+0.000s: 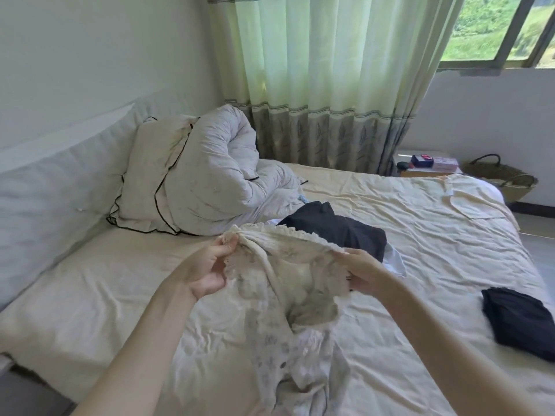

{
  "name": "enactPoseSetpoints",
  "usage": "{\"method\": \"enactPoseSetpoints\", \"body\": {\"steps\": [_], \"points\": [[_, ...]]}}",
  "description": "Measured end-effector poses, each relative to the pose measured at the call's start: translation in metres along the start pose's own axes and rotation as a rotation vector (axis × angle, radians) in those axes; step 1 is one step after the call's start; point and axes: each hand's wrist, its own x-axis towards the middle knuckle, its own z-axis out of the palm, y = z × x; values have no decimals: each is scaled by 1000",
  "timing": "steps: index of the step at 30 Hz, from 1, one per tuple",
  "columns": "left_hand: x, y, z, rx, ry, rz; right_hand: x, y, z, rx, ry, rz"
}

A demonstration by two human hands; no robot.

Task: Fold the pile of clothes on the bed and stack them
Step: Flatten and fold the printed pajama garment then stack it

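Note:
A cream lace-trimmed garment [288, 283] hangs in front of me above the bed [420, 235], its lower part draping down onto the sheet. My left hand [207, 265] pinches its gathered top edge on the left. My right hand [363, 268] grips the top edge on the right. Behind the garment lies a pile of dark clothing [339, 229] with a white piece [395, 261] under it. A folded black garment [522, 319] rests on the sheet at the right.
A rolled white duvet [222, 172] and a pillow [150, 175] sit at the head of the bed by the wall. A bedside table [426, 166] with small boxes and a woven basket [504, 178] stand beyond the far edge, under the curtain [324, 85].

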Motion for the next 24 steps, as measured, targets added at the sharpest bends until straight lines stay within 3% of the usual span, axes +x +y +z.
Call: {"method": "enactPoseSetpoints", "body": {"steps": [2, 4, 8, 11, 17, 19, 22, 24], "points": [[-3, -5, -7, -126, 56, -11, -2, 0, -8, 234, -194, 129], [-7, -4, -18, -91, 85, -64, -6, -2, -16, 315, -271, 171], [-16, 7, -35, 153, 37, -152, -8, -14, -29, 294, -274, 181], [-19, 19, -40, 313, 67, -98, -8, -28, -30, 207, -266, 207], [-24, 29, -42, 530, 216, 69, -14, -42, -24, 31, -377, -172], [-27, 29, -45, 702, 201, 103, -24, -45, -17, -197, -390, -327], [-38, 28, -43, 1094, 108, 47, -27, -43, 1, -894, -230, -516], [-38, 17, -42, 1412, 150, 11, -26, -37, 11, -1309, -110, -571]]}}
